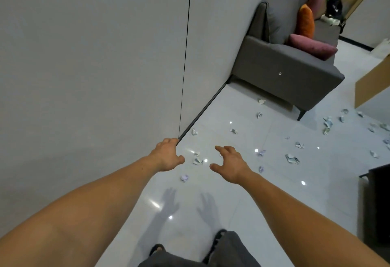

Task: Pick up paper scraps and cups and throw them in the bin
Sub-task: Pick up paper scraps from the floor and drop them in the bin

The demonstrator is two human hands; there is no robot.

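Head view: left hand (168,155) and right hand (231,164) reach out, fingers loose and holding nothing. Paper scraps (198,159) lie on the floor (242,199) between them. The pickup seems about to start, and pinching the nearest scrap looks like the next move. No bin shows.

You face a grey sofa (285,70) set against the pale wall (95,55) on glossy white floor tiles (263,192). On its seat, an orange cushion (305,21) stands upright; a pink cushion (312,46) lies just before it. Right of the sofa stands a wooden panel (371,83).

One cup (261,101); three cushions (305,21) — roughly twenty paper scraps (198,159)
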